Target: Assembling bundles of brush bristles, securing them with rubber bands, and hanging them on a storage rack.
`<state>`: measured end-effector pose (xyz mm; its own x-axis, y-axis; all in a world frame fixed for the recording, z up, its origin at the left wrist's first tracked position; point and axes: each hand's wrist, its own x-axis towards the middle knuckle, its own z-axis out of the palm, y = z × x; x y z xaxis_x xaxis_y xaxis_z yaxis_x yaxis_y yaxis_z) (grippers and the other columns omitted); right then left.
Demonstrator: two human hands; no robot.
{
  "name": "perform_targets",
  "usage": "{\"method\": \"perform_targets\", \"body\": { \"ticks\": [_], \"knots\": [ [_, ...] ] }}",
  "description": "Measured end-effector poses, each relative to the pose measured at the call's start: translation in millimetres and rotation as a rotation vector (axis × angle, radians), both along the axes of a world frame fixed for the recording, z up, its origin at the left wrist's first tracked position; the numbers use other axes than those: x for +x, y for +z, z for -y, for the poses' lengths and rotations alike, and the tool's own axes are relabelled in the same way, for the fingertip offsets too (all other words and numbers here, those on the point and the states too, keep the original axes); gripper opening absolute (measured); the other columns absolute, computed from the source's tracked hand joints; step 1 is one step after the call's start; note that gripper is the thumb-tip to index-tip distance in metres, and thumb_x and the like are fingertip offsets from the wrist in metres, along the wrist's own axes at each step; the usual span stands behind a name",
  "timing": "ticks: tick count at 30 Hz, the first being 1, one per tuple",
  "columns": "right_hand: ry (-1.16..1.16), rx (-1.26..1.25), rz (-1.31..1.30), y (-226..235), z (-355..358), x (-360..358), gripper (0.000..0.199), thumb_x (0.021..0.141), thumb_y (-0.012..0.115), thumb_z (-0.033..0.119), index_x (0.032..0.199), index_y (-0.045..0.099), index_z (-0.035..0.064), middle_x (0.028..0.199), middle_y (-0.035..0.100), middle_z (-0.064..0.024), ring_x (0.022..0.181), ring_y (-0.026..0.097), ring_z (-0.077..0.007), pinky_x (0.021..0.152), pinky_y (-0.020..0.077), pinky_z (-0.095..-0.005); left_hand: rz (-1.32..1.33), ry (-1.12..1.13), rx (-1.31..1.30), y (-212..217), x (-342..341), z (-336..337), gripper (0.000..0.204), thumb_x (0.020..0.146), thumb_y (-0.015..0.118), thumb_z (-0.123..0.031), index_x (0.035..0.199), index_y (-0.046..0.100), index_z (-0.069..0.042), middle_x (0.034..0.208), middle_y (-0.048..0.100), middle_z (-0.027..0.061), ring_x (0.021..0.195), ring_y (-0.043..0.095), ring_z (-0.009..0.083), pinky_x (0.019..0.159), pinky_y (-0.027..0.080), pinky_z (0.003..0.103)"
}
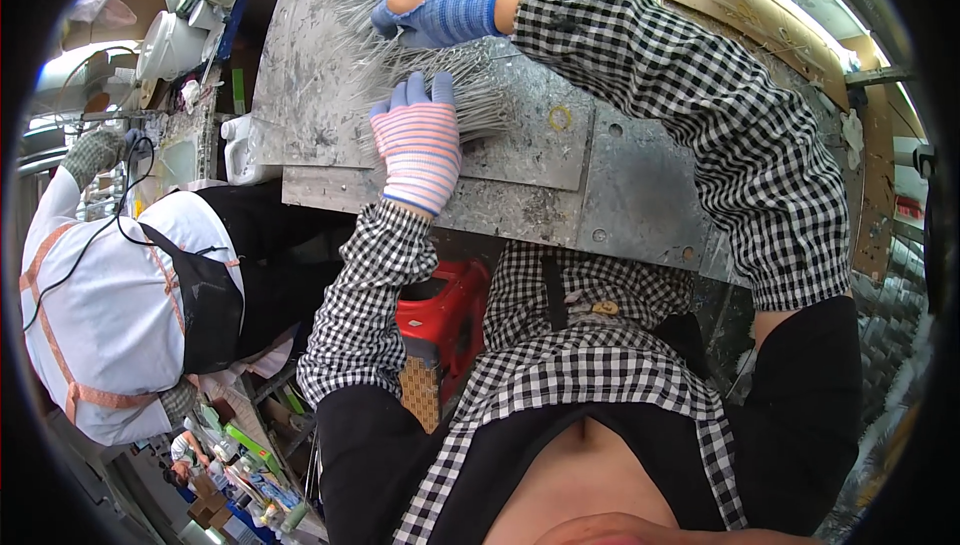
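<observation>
Head view: left hand [418, 145] in pink-striped knit glove lay flat, fingers pressed together, on heap of thin grey metal rods [440, 65] atop scuffed grey steel worktable [620, 185]. Right hand [445, 5] in blue knit glove curled around rods farther up heap. Co-worker in white jacket [100, 295] stood at left.

There is a single view, from a wide fisheye camera worn on the person's head. It looks steeply down along the person's own chest and checkered sleeves to a scratched metal work table [610, 195] just ahead, close enough that the torso fills the lower half of the picture. The left hand [418, 145] and right hand [445, 5], both gloved, lie near the top centre. Straight table edges bow toward the dark round rim. At the left edge the view takes in a co-worker in white [110, 315] close beside the person.
</observation>
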<state>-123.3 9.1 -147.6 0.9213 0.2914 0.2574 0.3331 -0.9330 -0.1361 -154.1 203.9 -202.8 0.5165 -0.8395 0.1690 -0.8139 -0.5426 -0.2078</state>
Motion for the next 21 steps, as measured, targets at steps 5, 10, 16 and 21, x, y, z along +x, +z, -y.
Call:
{"method": "perform_targets", "body": {
  "ticks": [5,10,16,21],
  "knots": [
    [0.020,0.148,-0.258,0.2,-23.0,-15.7,0.012,0.083,0.068,0.018,0.093,0.071,0.0124,0.089,0.072,-0.0095,0.086,0.070,-0.0277,0.074,0.0563,-0.0395,-0.039,-0.009,0.085,-1.4,-0.3,-2.6,0.054,0.070,0.073,-0.018,0.123,0.060,-0.014,0.109,0.063,0.0078,0.103,0.061,0.0261,0.088,0.043,0.045],
    [0.112,-0.169,-0.383,-47.9,-45.5,-30.1,0.022,0.076,0.072,0.013,0.098,0.071,0.0116,0.093,0.070,-0.0129,0.088,0.069,-0.0336,0.074,0.0572,-0.0430,-0.017,-0.166,-0.083,-4.2,-31.2,-35.3,0.039,0.065,0.073,-0.013,0.104,0.066,-0.013,0.103,0.064,0.0065,0.098,0.062,0.0269,0.082,0.045,0.044],
    [0.048,-0.169,-0.263,-52.2,-31.0,-14.4,0.021,0.073,0.075,0.008,0.093,0.070,0.0096,0.088,0.070,-0.0146,0.087,0.069,-0.0349,0.072,0.0576,-0.0452,-0.209,-0.175,0.015,8.1,-28.9,-36.6,0.050,0.063,0.076,-0.011,0.112,0.068,-0.017,0.115,0.063,0.0103,0.109,0.059,0.0314,0.087,0.045,0.047],
    [0.002,-0.220,-0.431,-23.9,-31.3,-19.1,0.026,0.072,0.078,0.016,0.097,0.072,0.0114,0.089,0.072,-0.0134,0.090,0.071,-0.0317,0.075,0.0588,-0.0416,-0.186,-0.066,0.182,23.0,-22.3,-17.7,0.064,0.057,0.089,-0.024,0.117,0.066,-0.019,0.140,0.053,0.0183,0.138,0.041,0.0366,0.102,0.042,0.050]
  ]
}}
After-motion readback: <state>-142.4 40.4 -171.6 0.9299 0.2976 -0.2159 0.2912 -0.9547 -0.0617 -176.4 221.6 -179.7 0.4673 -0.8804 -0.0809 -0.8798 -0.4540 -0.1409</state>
